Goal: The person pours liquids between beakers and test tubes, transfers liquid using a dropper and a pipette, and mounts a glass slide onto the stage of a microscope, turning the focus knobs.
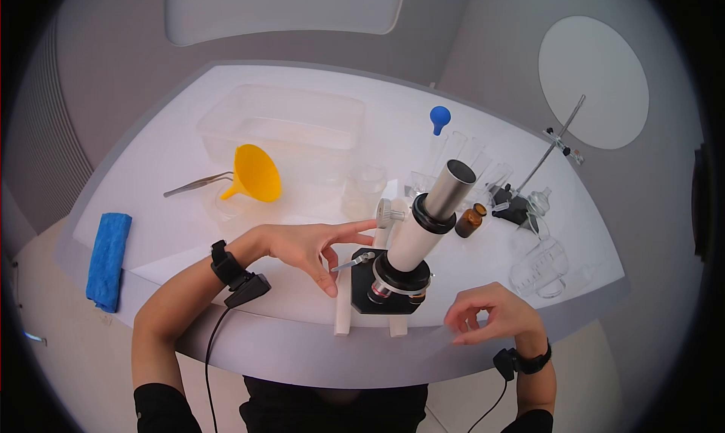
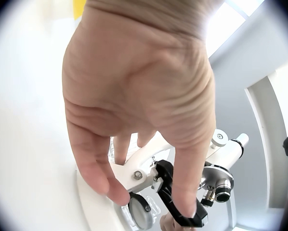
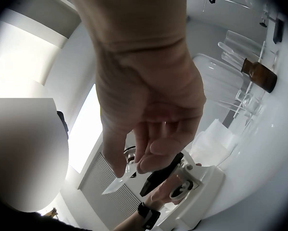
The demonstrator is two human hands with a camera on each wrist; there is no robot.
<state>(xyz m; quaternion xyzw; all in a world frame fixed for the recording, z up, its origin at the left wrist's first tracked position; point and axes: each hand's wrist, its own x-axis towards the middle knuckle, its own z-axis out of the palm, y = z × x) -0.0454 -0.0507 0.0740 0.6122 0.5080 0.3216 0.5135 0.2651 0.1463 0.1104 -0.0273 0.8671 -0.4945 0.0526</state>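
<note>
With my right fingers [image 3: 165, 147] I am pinching a thin clear strip [image 3: 119, 182] between thumb and fingertips, the other fingers curling in toward the palm. I am holding it just to the right of the microscope [image 1: 411, 240], apart from its black stage [image 1: 385, 304]. The strip's free end is pointing away from my fingers.

My left fingers [image 2: 88, 168] are spreading wide apart on the microscope's left side and are holding nothing I can make out. The thumb is hovering by the stage's edge, close to the metal clip [image 1: 353, 261], while the index finger is reaching toward the white arm behind it; whether either is touching, I cannot tell. The round mirror [image 2: 143, 214] is hanging under the stage, near those fingertips.

The microscope is standing on the worktop [image 1: 468, 267] right in front of me, its two feet pointing toward my body. Beyond my left wrist a yellow funnel [image 1: 258, 174] is sitting beside metal tweezers [image 1: 196, 184], with a clear tub [image 1: 226, 131] standing behind them. A blue cloth [image 1: 109, 263] is lying at the far left. To the microscope's right a brown bottle [image 1: 468, 223] is leaning over, and a clear measuring jug [image 1: 540, 268] is resting beyond my right wrist.
</note>
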